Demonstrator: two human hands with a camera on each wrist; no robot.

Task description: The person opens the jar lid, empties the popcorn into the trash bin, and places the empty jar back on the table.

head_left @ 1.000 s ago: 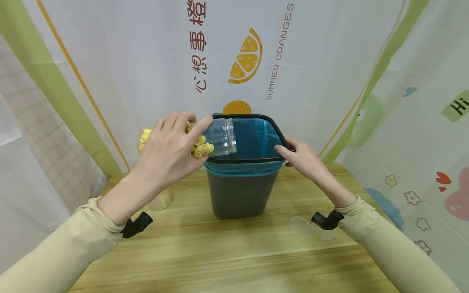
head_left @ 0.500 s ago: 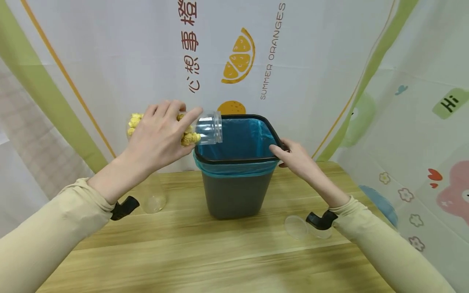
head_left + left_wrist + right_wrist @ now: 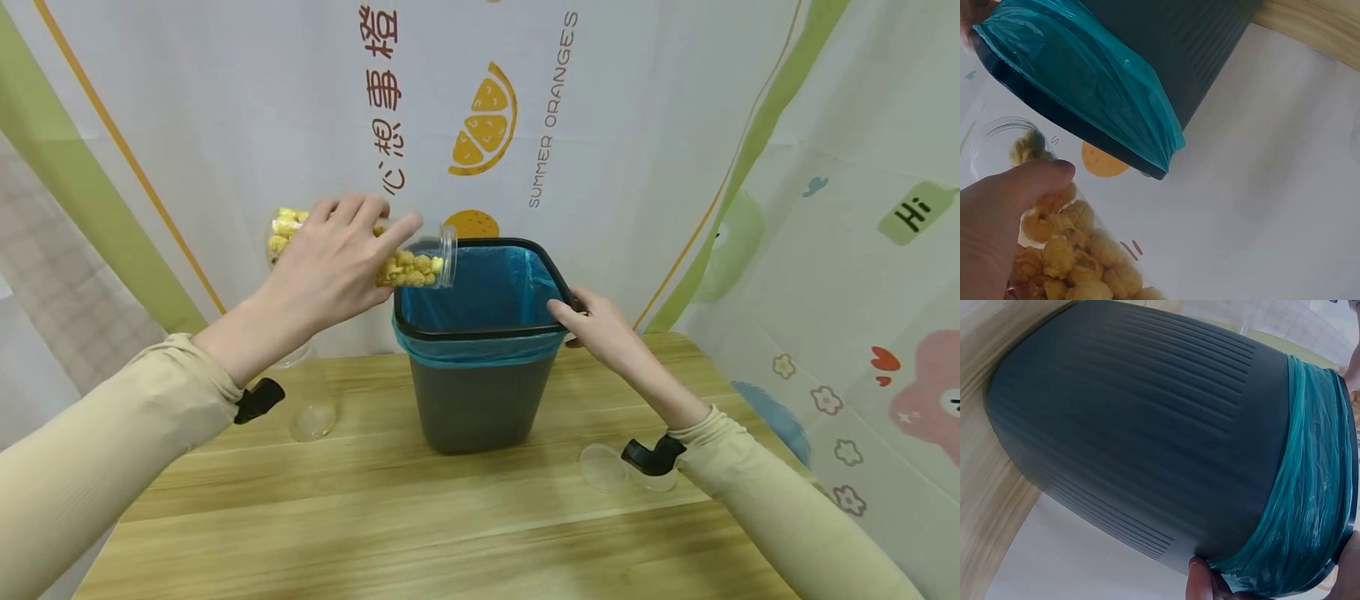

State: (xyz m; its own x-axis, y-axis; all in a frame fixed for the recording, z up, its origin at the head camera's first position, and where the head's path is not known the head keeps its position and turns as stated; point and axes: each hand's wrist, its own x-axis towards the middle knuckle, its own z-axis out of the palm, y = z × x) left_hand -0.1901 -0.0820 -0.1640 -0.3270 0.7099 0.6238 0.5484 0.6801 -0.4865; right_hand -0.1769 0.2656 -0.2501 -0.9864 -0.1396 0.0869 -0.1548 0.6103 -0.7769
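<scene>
My left hand (image 3: 330,262) grips a clear plastic jar (image 3: 449,258), lidless and lying nearly on its side in the air. Yellow popcorn (image 3: 414,269) fills much of it, with pieces close to the mouth. That mouth points right, level with the left rim of a dark grey trash can (image 3: 480,408) and a little above it. In the left wrist view the thumb presses along the jar near its neck. A blue trash bag (image 3: 480,352) lines the can and folds over under the black rim. My right hand (image 3: 603,329) holds the rim's right side, thumb on top, fingers below.
Another clear jar (image 3: 312,412) stands on the wooden table (image 3: 375,533), partly behind my left forearm. Two clear round lids lie at the right, one lid (image 3: 602,467) beside the black wrist camera mount (image 3: 652,456). A printed curtain (image 3: 637,125) hangs behind.
My left hand has drawn the jar left and up, from over the can's opening to its left rim. The popcorn has slid toward the jar's mouth. My right hand keeps its hold.
</scene>
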